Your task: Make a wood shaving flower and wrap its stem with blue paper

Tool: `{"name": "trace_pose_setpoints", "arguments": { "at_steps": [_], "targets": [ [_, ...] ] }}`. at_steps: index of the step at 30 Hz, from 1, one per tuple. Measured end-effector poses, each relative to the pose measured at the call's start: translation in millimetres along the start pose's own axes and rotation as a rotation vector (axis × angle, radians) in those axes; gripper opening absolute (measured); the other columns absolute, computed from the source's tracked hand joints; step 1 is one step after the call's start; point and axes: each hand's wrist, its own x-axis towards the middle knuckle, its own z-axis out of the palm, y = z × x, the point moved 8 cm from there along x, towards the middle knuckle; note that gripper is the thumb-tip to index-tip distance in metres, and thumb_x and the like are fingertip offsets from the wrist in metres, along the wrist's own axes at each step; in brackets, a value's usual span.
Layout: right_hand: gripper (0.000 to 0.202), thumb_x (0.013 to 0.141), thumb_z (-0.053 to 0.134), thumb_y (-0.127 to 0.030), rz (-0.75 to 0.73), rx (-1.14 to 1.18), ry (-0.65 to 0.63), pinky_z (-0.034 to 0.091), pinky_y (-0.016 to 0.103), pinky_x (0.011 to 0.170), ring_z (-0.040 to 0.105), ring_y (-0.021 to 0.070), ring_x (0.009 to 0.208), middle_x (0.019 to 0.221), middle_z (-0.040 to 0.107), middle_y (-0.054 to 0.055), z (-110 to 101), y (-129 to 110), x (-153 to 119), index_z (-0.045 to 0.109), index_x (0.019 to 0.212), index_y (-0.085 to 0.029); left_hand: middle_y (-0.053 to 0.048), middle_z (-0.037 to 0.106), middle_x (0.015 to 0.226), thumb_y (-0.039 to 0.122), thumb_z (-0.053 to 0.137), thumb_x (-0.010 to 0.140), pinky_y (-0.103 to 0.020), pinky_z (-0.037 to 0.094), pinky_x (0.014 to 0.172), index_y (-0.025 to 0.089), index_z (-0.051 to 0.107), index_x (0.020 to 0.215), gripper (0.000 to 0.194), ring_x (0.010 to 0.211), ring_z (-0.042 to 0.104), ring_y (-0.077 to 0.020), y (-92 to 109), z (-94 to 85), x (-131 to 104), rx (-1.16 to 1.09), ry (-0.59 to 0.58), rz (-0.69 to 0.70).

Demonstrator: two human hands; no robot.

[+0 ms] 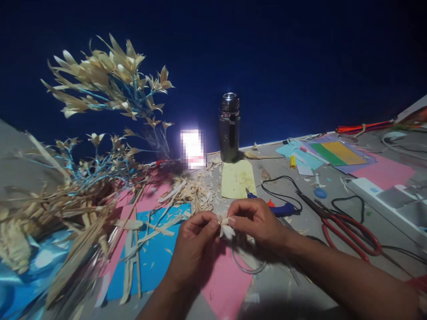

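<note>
Between my two hands is a small pale flower that looks made of dried corn husk, its petals pointing down. My left hand pinches its left side between thumb and fingers. From the other side, my right hand pinches it too, thumb and forefinger together. Just beyond my right hand lies a blue glue gun, partly hidden, its nozzle by a stained yellow sheet. Pink paper lies beneath my hands. Scissors with red handles rest to the right.
A dark thermos stands at the back. Branches of husk flowers rise at the left above heaped dried husks. Husk scraps and blue paper lie nearby. Coloured sheets and a white power strip are at the right.
</note>
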Motion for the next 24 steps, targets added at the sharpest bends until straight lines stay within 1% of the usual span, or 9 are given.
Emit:
{"name": "trace_pose_setpoints", "arguments": {
  "at_steps": [3, 5, 9, 13, 15, 20, 24],
  "targets": [
    [0.016, 0.082, 0.069, -0.031, 0.016, 0.033, -0.007, 0.041, 0.023, 0.056, 0.054, 0.0125, 0.061, 0.065, 0.061, -0.001, 1, 2, 0, 0.066, 0.073, -0.018, 0.002, 0.058, 0.055, 0.037, 0.094, 0.065, -0.022, 0.044, 0.053, 0.015, 0.070, 0.067, 0.033, 0.051, 0.051, -0.0100, 0, 0.1, 1, 0.011, -0.014, -0.007],
    [0.017, 0.083, 0.070, -0.032, 0.021, 0.058, 0.000, 0.042, 0.023, 0.057, 0.055, 0.0129, 0.062, 0.067, 0.063, -0.001, 1, 3, 0, 0.066, 0.075, -0.018, 0.002, 0.059, 0.055, 0.037, 0.095, 0.063, -0.022, 0.044, 0.054, 0.014, 0.069, 0.065, 0.034, 0.052, 0.051, -0.0097, -1, 0.4, 2, -0.007, -0.029, -0.012],
    [0.016, 0.084, 0.069, -0.034, -0.006, 0.063, 0.013, 0.042, 0.024, 0.059, 0.054, 0.0127, 0.061, 0.068, 0.061, -0.002, -1, 2, 0, 0.066, 0.080, -0.018, 0.002, 0.059, 0.055, 0.038, 0.095, 0.063, -0.022, 0.044, 0.054, 0.014, 0.072, 0.065, 0.033, 0.053, 0.052, -0.0098, -4, -2.8, 2, 0.005, -0.022, -0.022],
    [0.014, 0.083, 0.068, -0.029, -0.014, -0.002, 0.024, 0.041, 0.024, 0.060, 0.052, 0.0123, 0.062, 0.066, 0.059, -0.003, -2, 0, 1, 0.066, 0.076, -0.018, 0.000, 0.061, 0.058, 0.038, 0.094, 0.065, -0.022, 0.044, 0.053, 0.013, 0.074, 0.063, 0.032, 0.054, 0.053, -0.0101, -2, -3.5, 1, 0.095, -0.022, 0.016],
    [0.014, 0.083, 0.067, -0.028, -0.011, -0.018, 0.040, 0.041, 0.024, 0.060, 0.051, 0.0119, 0.061, 0.065, 0.059, -0.003, -3, 0, 1, 0.066, 0.074, -0.018, 0.000, 0.061, 0.057, 0.039, 0.094, 0.065, -0.021, 0.044, 0.052, 0.013, 0.075, 0.063, 0.032, 0.053, 0.051, -0.0093, 1, -1.5, 0, 0.098, -0.029, 0.034],
    [0.019, 0.086, 0.067, -0.033, -0.049, -0.021, 0.069, 0.042, 0.024, 0.058, 0.054, 0.0125, 0.061, 0.066, 0.062, -0.001, -6, -2, 0, 0.067, 0.074, -0.018, 0.000, 0.062, 0.056, 0.043, 0.091, 0.070, -0.022, 0.045, 0.052, 0.015, 0.081, 0.081, 0.033, 0.052, 0.053, -0.0108, 2, 0.2, 0, 0.021, -0.019, 0.031],
    [0.018, 0.089, 0.067, -0.030, -0.140, -0.107, 0.070, 0.045, 0.025, 0.060, 0.059, 0.0135, 0.063, 0.068, 0.067, 0.001, -4, -9, -3, 0.069, 0.075, -0.018, 0.000, 0.060, 0.054, 0.043, 0.088, 0.073, -0.021, 0.043, 0.052, 0.014, 0.078, 0.082, 0.031, 0.051, 0.051, -0.0103, 1, 1.1, -2, -0.008, -0.032, 0.024]
  ]
}}
